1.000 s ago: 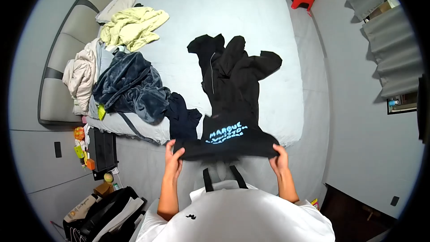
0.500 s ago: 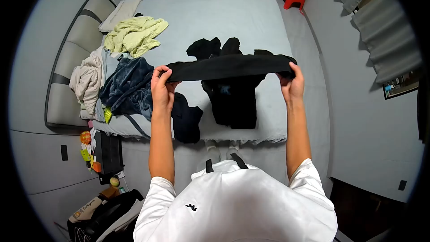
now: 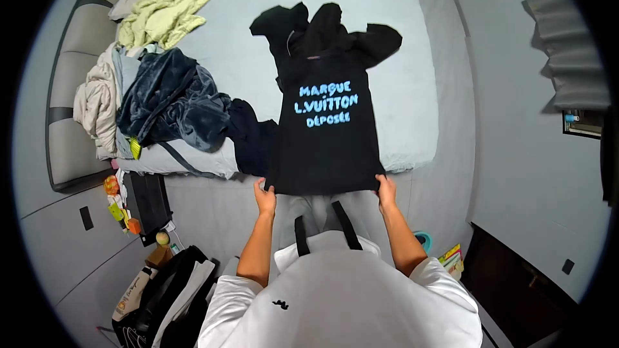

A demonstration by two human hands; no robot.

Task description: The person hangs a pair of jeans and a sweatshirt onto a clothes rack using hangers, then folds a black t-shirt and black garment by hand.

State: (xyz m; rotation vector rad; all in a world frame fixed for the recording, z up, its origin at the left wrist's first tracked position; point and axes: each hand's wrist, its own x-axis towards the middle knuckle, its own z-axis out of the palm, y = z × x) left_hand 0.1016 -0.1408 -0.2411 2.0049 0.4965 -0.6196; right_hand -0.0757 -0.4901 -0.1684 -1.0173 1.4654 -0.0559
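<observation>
A black garment (image 3: 325, 154) with blue lettering stretches from the bed toward my body, its lower edge spread between my hands. My left hand (image 3: 265, 197) pinches the lower left corner, and my right hand (image 3: 385, 192) grips the lower right corner. The lettering faces up and reads upright. At its far end, black sleeves and bunched cloth (image 3: 322, 29) rest on the bed (image 3: 406, 90). A dark navy cloth (image 3: 251, 138) lies against the garment's left side.
Left on the bed are a blue-grey plush blanket (image 3: 174, 100), a yellow-green cloth (image 3: 169, 13) and a beige blanket (image 3: 97, 109) by the headboard (image 3: 76, 90). A black box (image 3: 147, 203) and bags (image 3: 167, 296) stand at lower left.
The garment's lower edge was raised over the bed, and has come down toward my body with both hands still on it. The lettered side now lies flat and visible. The view has tilted down.
</observation>
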